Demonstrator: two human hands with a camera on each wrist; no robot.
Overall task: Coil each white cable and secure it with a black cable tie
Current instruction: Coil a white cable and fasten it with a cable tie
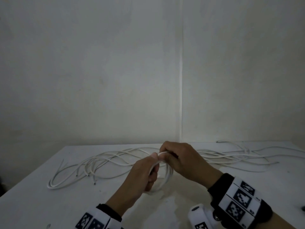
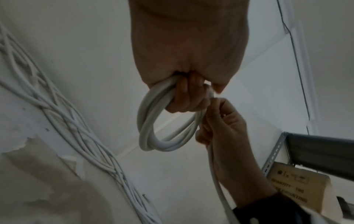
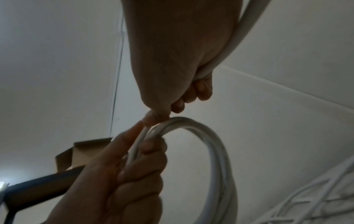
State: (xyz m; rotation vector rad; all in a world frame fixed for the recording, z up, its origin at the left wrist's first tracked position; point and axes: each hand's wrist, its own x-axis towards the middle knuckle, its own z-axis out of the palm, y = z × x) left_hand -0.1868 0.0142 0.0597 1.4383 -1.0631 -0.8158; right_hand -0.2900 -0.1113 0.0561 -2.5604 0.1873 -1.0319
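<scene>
Left hand: above the bench, fingers curled round one side of the coil, thumb tip pressed on top of the strands. Grip closed on the coil; the left wrist view shows several turns passing through the fist.
Right hand: just beside the left, touching it at the top of the coil. Fingers curled, grip closed on a single strand of the white cable; in the right wrist view that strand runs out past the heel of the hand.
Coil: white cable wound in several round turns, hanging as a loop below both hands, held clear of the bench in the wrist views. The head view does not settle whether its lowest turn touches the surface.
Loose cables: a tangle of white cables spread across the far part of the bench, from left to right behind the hands; several cut ends lie at the left.
Bench: white top, set against a pale wall.
Cardboard box: seen from the left wrist, printed label partly legible, beside a metal shelf rail.
Wrist bands: black straps with patterned markers on both forearms.
</scene>
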